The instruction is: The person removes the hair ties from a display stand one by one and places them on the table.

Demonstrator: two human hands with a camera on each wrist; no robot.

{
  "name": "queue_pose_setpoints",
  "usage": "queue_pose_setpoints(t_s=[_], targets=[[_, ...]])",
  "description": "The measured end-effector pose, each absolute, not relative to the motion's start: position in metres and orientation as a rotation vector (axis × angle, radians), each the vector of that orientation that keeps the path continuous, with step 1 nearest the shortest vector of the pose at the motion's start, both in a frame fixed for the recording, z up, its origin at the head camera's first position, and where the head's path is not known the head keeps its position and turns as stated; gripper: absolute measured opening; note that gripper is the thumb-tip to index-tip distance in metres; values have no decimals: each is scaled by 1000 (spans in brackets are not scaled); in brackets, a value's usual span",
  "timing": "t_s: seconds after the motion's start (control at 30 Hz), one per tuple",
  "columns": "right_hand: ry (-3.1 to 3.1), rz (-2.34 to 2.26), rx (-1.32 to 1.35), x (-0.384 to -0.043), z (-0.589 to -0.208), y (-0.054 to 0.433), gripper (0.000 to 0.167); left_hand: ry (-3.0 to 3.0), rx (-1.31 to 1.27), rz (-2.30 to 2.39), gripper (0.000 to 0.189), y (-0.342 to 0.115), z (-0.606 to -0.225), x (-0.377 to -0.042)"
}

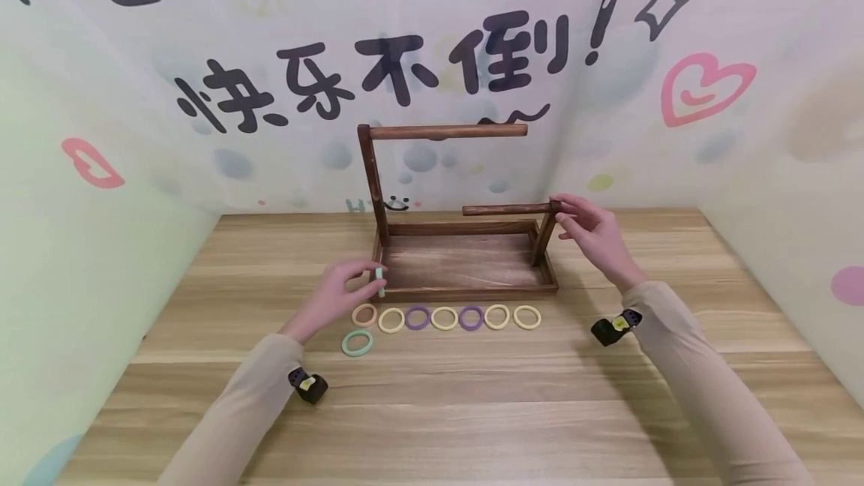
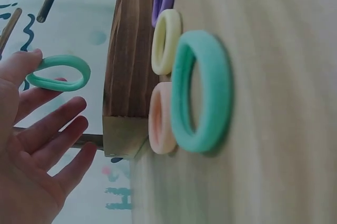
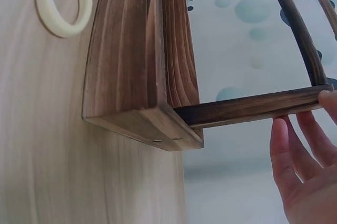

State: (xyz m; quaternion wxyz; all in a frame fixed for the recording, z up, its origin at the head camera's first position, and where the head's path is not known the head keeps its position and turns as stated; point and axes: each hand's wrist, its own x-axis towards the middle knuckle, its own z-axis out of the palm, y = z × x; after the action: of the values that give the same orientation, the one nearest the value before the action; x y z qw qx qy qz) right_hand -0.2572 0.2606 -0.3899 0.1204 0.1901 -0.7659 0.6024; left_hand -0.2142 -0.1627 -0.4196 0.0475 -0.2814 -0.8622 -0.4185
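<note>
My left hand point(image 1: 331, 292) pinches a mint-green hair tie point(image 2: 73, 85) between thumb and index finger, its other fingers spread. The hair tie is held upright at the left front corner of a dark wooden rack point(image 1: 466, 295) with a tray base. At the rack's right end, my right hand point(image 1: 595, 237) grips the top of the short post point(image 3: 253, 107) with thumb and fingertips. From this post a lower bar point(image 1: 506, 209) runs left. A taller post point(image 1: 373, 182) on the left carries a higher bar point(image 1: 448, 132) running right.
Along the tray's front edge lies a row of hair ties: a peach one point(image 2: 158, 121), several pale yellow ones point(image 1: 445, 329) and two purple ones point(image 1: 417, 328). Another mint-green hair tie point(image 2: 221, 92) lies nearer on the wood-grain table point(image 1: 472, 411). A printed curtain point(image 1: 304, 163) hangs behind.
</note>
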Motion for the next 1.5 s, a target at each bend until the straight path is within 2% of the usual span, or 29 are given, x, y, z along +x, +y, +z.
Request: queue_pose_setpoints(t_s=[0.43, 0.63, 1.03, 1.23, 1.5], targets=[[-2327, 1678, 583, -254, -390, 265, 40, -2726, -923, -1471, 25, -174, -431, -183], [-2443, 1474, 601, -246, -391, 271, 49, -2805, -939, -1462, 30, -174, -436, -171], [-2791, 1130, 509, -232, -399, 305, 61, -2807, -1032, -1419, 28, -170, -442, -165], [-2841, 998, 449, -230, -401, 316, 61, -2816, -1040, -1340, 35, -171, -444, -161], [-2848, 954, 410, -231, -407, 322, 61, -2825, -958, -1177, 31, -171, -446, -159]])
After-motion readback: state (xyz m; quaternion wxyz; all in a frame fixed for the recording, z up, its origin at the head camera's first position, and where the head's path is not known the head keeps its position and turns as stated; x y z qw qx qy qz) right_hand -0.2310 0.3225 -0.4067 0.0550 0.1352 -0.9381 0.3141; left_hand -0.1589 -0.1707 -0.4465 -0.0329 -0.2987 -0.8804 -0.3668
